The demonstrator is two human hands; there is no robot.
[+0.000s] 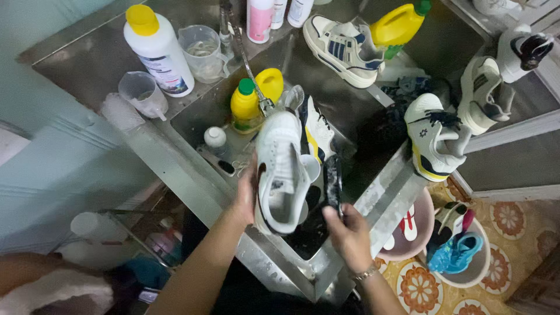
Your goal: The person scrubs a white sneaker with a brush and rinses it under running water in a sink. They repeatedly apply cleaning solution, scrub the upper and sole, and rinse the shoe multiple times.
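Head view: right hand [350,236] w/ fingers curled round a dark brush [333,185]; left hand [246,195] clasps a white sneaker [282,169], fingers wrapped on its side, over the steel sink [373,201]. Behind: second sneaker [318,133], yellow bottle [245,106], beige sneaker [344,49].

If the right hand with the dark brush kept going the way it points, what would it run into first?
The right hand points its dark brush up the sink. First in line looks to be the second white shoe with yellow trim, lying beside the white shoe held by the left hand. Depth is unclear, so it might pass alongside.
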